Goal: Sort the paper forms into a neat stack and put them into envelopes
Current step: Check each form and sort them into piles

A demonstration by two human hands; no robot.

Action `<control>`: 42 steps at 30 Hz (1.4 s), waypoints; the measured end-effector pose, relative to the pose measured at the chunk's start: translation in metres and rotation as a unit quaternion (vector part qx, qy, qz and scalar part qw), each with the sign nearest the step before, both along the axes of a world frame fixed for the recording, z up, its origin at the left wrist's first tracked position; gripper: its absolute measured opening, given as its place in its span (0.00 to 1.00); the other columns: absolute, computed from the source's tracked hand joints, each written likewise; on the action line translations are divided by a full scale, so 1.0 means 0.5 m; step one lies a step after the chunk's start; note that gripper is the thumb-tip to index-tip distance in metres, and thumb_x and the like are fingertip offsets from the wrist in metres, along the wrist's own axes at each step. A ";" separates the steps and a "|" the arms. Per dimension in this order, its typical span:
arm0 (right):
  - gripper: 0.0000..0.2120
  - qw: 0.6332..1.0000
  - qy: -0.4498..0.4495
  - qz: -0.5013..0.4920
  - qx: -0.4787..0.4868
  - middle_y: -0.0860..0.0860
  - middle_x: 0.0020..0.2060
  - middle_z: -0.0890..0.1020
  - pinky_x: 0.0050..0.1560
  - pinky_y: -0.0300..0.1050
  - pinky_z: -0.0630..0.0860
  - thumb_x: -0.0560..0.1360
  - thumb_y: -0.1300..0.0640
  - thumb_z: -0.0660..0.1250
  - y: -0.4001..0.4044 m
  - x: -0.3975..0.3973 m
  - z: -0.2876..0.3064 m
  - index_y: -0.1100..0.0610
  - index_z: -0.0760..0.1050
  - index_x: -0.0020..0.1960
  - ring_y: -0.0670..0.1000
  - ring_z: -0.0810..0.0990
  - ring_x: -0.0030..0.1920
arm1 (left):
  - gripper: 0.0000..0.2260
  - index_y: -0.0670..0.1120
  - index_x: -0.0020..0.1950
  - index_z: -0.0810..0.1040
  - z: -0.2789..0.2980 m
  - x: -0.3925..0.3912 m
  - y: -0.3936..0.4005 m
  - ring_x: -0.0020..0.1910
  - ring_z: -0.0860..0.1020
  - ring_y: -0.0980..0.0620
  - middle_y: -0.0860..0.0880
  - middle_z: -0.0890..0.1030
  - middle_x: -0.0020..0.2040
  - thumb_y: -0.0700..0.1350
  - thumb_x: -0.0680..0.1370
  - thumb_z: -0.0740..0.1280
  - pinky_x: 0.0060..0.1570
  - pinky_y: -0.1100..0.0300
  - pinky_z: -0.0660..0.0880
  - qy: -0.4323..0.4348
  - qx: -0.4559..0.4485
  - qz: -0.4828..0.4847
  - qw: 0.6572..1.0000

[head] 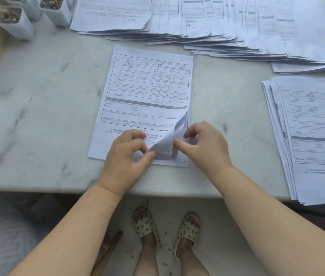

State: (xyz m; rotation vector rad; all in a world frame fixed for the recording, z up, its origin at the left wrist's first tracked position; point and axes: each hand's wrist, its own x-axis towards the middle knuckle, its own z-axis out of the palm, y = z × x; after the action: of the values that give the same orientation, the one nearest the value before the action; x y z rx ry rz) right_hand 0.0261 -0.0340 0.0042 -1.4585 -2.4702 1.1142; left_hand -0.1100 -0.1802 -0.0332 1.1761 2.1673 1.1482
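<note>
A small stack of printed paper forms (145,90) lies in the middle of the marble table, near its front edge. The bottom right corner of its top sheet is curled up. My left hand (125,160) pinches that lifted corner between thumb and fingers. My right hand (203,146) rests on the sheet underneath at the corner, its forefinger pointing left under the lifted paper. No envelope is in view.
A wide fanned spread of forms (217,22) covers the back of the table (38,116). Another pile of forms (313,136) sits at the right edge. White planters (16,24) with pebbles stand at the back left. My sandalled feet show below the table's edge.
</note>
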 end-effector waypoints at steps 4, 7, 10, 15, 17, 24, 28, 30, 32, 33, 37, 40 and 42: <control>0.08 0.954 0.061 -0.035 -0.290 0.53 0.32 0.75 0.36 0.43 0.66 0.74 0.59 0.69 -0.012 -0.008 0.017 0.66 0.80 0.43 0.50 0.69 0.34 | 0.14 0.46 0.33 0.76 0.004 -0.006 -0.002 0.55 0.74 0.54 0.56 0.74 0.51 0.56 0.70 0.65 0.57 0.68 0.66 -0.016 -0.017 -0.012 1.000; 0.13 0.940 0.069 -0.076 -0.324 0.50 0.27 0.72 0.28 0.37 0.63 0.75 0.58 0.71 -0.009 -0.010 0.023 0.62 0.75 0.34 0.48 0.66 0.28 | 0.16 0.44 0.34 0.76 0.010 -0.012 -0.004 0.54 0.74 0.57 0.56 0.75 0.51 0.56 0.72 0.63 0.55 0.73 0.64 -0.037 -0.014 -0.013 0.999; 0.17 0.940 0.068 -0.098 -0.321 0.50 0.25 0.70 0.25 0.37 0.61 0.73 0.54 0.73 -0.007 -0.019 0.017 0.57 0.69 0.31 0.48 0.65 0.26 | 0.12 0.52 0.34 0.74 0.010 -0.013 -0.005 0.54 0.73 0.61 0.56 0.75 0.52 0.59 0.70 0.65 0.56 0.74 0.64 -0.039 -0.015 -0.018 0.999; 0.16 0.938 0.073 -0.120 -0.316 0.56 0.33 0.75 0.32 0.43 0.64 0.71 0.47 0.74 -0.012 -0.032 0.009 0.57 0.73 0.38 0.51 0.70 0.33 | 0.14 0.47 0.34 0.73 -0.003 -0.013 -0.005 0.53 0.74 0.58 0.53 0.76 0.51 0.57 0.71 0.66 0.56 0.72 0.65 -0.004 -0.001 -0.024 1.000; 0.16 0.938 0.073 -0.119 -0.319 0.56 0.35 0.76 0.37 0.45 0.65 0.68 0.44 0.74 -0.011 -0.034 0.008 0.56 0.76 0.43 0.51 0.71 0.35 | 0.16 0.43 0.34 0.73 -0.004 -0.014 -0.004 0.51 0.74 0.57 0.53 0.76 0.49 0.55 0.73 0.65 0.54 0.71 0.67 0.002 0.006 -0.011 1.000; 0.20 0.934 0.062 -0.130 -0.326 0.49 0.26 0.72 0.26 0.38 0.62 0.75 0.48 0.69 -0.001 -0.027 0.015 0.53 0.67 0.30 0.47 0.67 0.23 | 0.18 0.43 0.35 0.75 -0.004 -0.016 -0.005 0.50 0.73 0.59 0.52 0.75 0.50 0.58 0.74 0.64 0.54 0.70 0.66 0.003 0.011 -0.023 1.000; 0.15 0.937 0.074 -0.120 -0.321 0.47 0.30 0.79 0.27 0.33 0.67 0.79 0.49 0.65 0.006 -0.029 0.039 0.55 0.76 0.37 0.45 0.70 0.26 | 0.12 0.43 0.41 0.76 -0.004 -0.016 -0.009 0.52 0.73 0.52 0.49 0.77 0.52 0.52 0.70 0.65 0.54 0.57 0.70 0.074 0.003 -0.062 0.995; 0.10 0.931 0.106 -0.181 -0.298 0.49 0.41 0.82 0.38 0.36 0.74 0.80 0.51 0.63 0.016 -0.019 0.055 0.53 0.79 0.43 0.46 0.77 0.36 | 0.09 0.44 0.42 0.76 0.009 -0.015 -0.006 0.46 0.74 0.56 0.54 0.78 0.46 0.48 0.74 0.61 0.48 0.63 0.71 0.025 0.022 -0.022 0.999; 0.08 0.904 0.142 -0.271 -0.299 0.54 0.49 0.82 0.54 0.48 0.77 0.80 0.56 0.62 0.024 -0.001 0.075 0.55 0.78 0.54 0.53 0.81 0.51 | 0.05 0.51 0.41 0.72 0.019 -0.015 -0.003 0.38 0.71 0.62 0.61 0.74 0.36 0.48 0.77 0.62 0.39 0.72 0.66 -0.030 0.018 0.028 0.999; 0.11 0.890 0.151 -0.302 -0.307 0.60 0.53 0.81 0.61 0.54 0.76 0.80 0.58 0.61 0.023 0.007 0.084 0.60 0.77 0.58 0.59 0.80 0.58 | 0.07 0.55 0.39 0.69 0.023 -0.014 -0.001 0.35 0.70 0.62 0.61 0.72 0.33 0.48 0.77 0.61 0.36 0.72 0.64 -0.040 0.011 0.040 0.998; 0.07 0.893 0.072 -0.262 -0.359 0.58 0.47 0.84 0.54 0.50 0.78 0.78 0.53 0.65 -0.001 -0.004 0.083 0.57 0.77 0.50 0.54 0.83 0.46 | 0.09 0.53 0.36 0.67 0.034 -0.016 -0.002 0.31 0.67 0.58 0.56 0.69 0.32 0.48 0.76 0.61 0.32 0.69 0.63 -0.067 -0.002 0.039 0.997; 0.10 0.904 0.029 -0.235 -0.356 0.52 0.39 0.81 0.40 0.43 0.73 0.76 0.49 0.69 0.000 -0.040 0.066 0.56 0.78 0.48 0.50 0.77 0.35 | 0.10 0.52 0.35 0.66 0.036 -0.024 -0.006 0.31 0.66 0.58 0.56 0.68 0.31 0.52 0.75 0.61 0.32 0.68 0.63 -0.098 -0.003 0.025 0.995; 0.18 0.890 0.055 -0.261 -0.371 0.52 0.40 0.83 0.45 0.45 0.77 0.76 0.41 0.66 0.008 -0.061 0.063 0.56 0.80 0.49 0.52 0.80 0.39 | 0.07 0.55 0.37 0.70 0.039 -0.028 -0.009 0.35 0.71 0.62 0.59 0.73 0.34 0.56 0.73 0.61 0.37 0.72 0.65 -0.110 0.000 0.004 0.994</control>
State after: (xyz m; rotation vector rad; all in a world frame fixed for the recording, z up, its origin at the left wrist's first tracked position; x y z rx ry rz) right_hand -0.0041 -0.0299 0.0356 -1.9671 -1.4347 2.0121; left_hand -0.1240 -0.1847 -0.0136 0.9918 2.0066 1.2194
